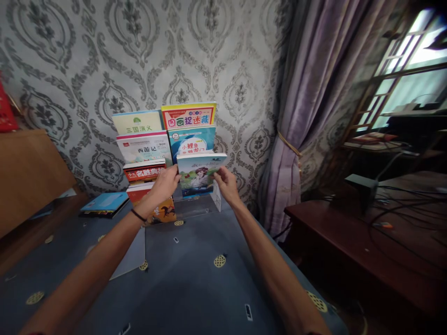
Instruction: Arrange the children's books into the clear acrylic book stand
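I am holding an illustrated book (197, 174) between both hands, at the front of the right column of the clear stand (193, 210). My left hand (165, 184) is clamping its fingers (177, 177) on the book's left edge, and my right hand (227, 185) is pinching the right edge between thumb and fingers. From the head camera I am not managing to tell whether the book's bottom is resting on the stand. Behind it, in the stand's right column, a blue book (191, 137) and a yellow-and-red book (188, 114) are showing in tiers. In the stand's left column, a cream book (136, 122), a white book (143, 148), a red book (141, 173) and an orange book (165, 211) are stepping down toward the front. Left of the stand, a small blue-topped stack (104, 203) is lying on the dark blue cloth (188, 270). Right of the stand, a purple curtain (282, 177) is hanging, and farther right a dark red table (321, 216) is carrying cables (386, 193)
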The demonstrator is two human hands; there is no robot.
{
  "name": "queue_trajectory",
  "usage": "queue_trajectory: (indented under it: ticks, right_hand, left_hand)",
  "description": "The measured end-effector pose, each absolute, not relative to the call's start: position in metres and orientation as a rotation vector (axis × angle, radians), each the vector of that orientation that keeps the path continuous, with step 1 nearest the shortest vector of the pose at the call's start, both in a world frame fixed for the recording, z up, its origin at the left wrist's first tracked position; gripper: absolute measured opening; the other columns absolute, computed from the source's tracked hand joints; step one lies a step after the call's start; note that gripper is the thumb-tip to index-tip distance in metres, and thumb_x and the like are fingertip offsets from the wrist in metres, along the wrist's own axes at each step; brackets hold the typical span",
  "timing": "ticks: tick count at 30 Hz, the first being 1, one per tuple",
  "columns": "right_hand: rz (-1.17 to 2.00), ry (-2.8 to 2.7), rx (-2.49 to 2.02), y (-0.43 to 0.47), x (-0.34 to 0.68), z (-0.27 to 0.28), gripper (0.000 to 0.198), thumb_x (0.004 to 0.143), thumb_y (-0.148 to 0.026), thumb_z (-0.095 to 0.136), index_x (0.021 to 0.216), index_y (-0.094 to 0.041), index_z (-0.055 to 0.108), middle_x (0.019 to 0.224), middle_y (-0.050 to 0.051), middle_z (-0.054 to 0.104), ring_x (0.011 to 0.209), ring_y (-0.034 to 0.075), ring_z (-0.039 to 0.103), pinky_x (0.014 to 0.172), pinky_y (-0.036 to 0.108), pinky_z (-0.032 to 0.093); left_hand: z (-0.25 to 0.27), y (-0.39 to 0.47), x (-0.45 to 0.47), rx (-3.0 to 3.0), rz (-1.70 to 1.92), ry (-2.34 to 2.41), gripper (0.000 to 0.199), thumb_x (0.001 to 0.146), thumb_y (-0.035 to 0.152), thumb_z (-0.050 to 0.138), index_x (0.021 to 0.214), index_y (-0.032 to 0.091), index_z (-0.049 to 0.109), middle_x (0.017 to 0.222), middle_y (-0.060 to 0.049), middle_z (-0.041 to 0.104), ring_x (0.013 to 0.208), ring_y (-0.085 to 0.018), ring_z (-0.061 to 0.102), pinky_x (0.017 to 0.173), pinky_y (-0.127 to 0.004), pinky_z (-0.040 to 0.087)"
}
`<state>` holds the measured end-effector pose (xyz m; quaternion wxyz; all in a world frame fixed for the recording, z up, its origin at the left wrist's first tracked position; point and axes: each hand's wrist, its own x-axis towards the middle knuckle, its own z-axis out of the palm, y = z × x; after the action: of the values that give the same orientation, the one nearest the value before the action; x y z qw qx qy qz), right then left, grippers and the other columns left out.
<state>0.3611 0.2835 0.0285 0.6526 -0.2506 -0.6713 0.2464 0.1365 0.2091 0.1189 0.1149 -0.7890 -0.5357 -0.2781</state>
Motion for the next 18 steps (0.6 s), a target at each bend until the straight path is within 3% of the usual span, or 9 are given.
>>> queue_trajectory:
  ticks: [5, 12, 18]
  right_hand:
    - [0.495, -1.544, -0.655, 0.289, 0.364, 0.023, 0.028, 0.092, -0.047, 0.055, 0.103, -0.023, 0.063, 0.097, 0.006, 0.067, 0.089, 0.023, 0.063, 0.080, 0.036, 0.055]
    - [0.198, -1.605, -0.865, 0.291, 0.366, 0.019, 0.021, 0.091, -0.034, 0.049, 0.101, -0.022, 0.063, 0.098, 0.009, 0.066, 0.091, 0.025, 0.060, 0.081, 0.037, 0.050]
    - [0.104, -1.649, -0.964, 0.295, 0.366, 0.016, 0.015, 0.088, -0.026, 0.048, 0.093, -0.022, 0.061, 0.093, 0.010, 0.065, 0.089, 0.026, 0.059, 0.083, 0.038, 0.050]
  left_hand:
    - [0.120, 0.208, 0.143, -2.252, -0.665, -1.677, 0.015, 0.095, 0.017, 0.050, 0.105, 0.015, 0.061, 0.105, -0.015, 0.073, 0.105, -0.031, 0.069, 0.087, -0.037, 0.051]
    - [0.130, 0.198, 0.162, -2.085, -0.431, -1.911, 0.030, 0.098, 0.021, 0.046, 0.124, 0.007, 0.051, 0.104, -0.023, 0.072, 0.101, -0.036, 0.071, 0.084, -0.042, 0.052]
    - [0.126, 0.206, 0.169, -2.091, -0.366, -1.989, 0.031, 0.095, 0.018, 0.048, 0.123, 0.005, 0.050, 0.112, -0.030, 0.070, 0.107, -0.041, 0.069, 0.086, -0.045, 0.052]
